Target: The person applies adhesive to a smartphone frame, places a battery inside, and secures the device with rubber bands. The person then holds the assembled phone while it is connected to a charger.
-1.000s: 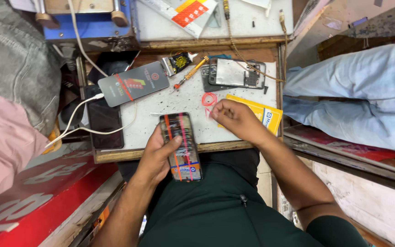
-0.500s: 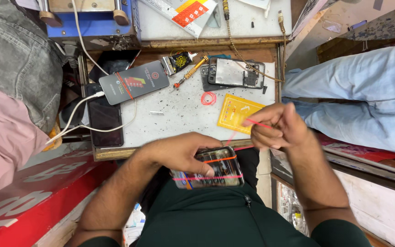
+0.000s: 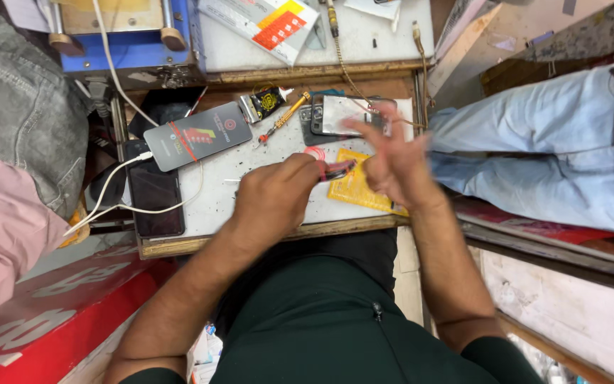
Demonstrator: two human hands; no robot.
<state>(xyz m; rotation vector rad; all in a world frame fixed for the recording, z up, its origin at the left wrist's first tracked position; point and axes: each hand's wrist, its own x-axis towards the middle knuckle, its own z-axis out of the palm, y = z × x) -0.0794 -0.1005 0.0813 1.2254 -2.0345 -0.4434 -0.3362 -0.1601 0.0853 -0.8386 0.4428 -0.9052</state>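
My left hand (image 3: 275, 203) rests on the white work board (image 3: 214, 192), closed around a dark phone (image 3: 339, 171) wrapped in red bands; only the phone's end shows past my fingers. Just right of it, my right hand (image 3: 392, 163) is blurred, with the fingers spread and nothing in them, hovering over a yellow packet (image 3: 349, 190). A small red tape ring (image 3: 314, 151) lies just behind the phone.
Behind lie two opened phones (image 3: 342, 114), a yellow-handled screwdriver (image 3: 286, 117), a glue tube (image 3: 264, 103) and a dark flat box (image 3: 197, 135). A black phone (image 3: 154, 195) on a white cable lies left. A blue machine (image 3: 129, 53) stands behind. Another person's blue-jeaned leg (image 3: 534, 156) is right.
My left hand has carried the banded phone from over my lap back up onto the board. My right hand has opened and moved up over the yellow packet.
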